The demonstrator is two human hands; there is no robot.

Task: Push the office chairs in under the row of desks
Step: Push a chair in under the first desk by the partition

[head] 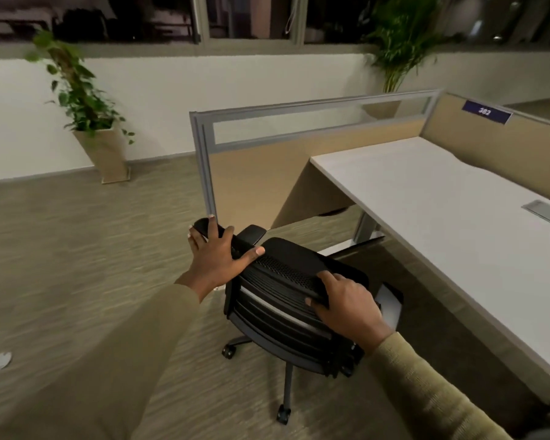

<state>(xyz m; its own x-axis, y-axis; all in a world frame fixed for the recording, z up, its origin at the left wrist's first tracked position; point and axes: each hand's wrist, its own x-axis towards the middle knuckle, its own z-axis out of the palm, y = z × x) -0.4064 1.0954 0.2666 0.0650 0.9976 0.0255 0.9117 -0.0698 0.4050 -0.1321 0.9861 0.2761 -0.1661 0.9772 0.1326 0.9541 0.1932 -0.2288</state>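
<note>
A black mesh-backed office chair point(283, 300) on castors stands on the carpet just left of the white desk point(442, 217), its seat facing the desk. My left hand point(218, 258) lies flat with spread fingers on the left end of the backrest's top edge. My right hand point(346, 303) grips the right part of that top edge, fingers curled over it. The chair's right armrest point(391, 300) sits close to the desk's front edge; the seat is mostly hidden behind the backrest.
A grey-framed beige partition point(267, 147) closes the desk's left end, and another with a blue number plate point(486, 112) runs along its back. A grey desk leg point(365, 228) stands ahead of the chair. Potted plants point(86, 115) stand by the white wall. Open carpet lies left.
</note>
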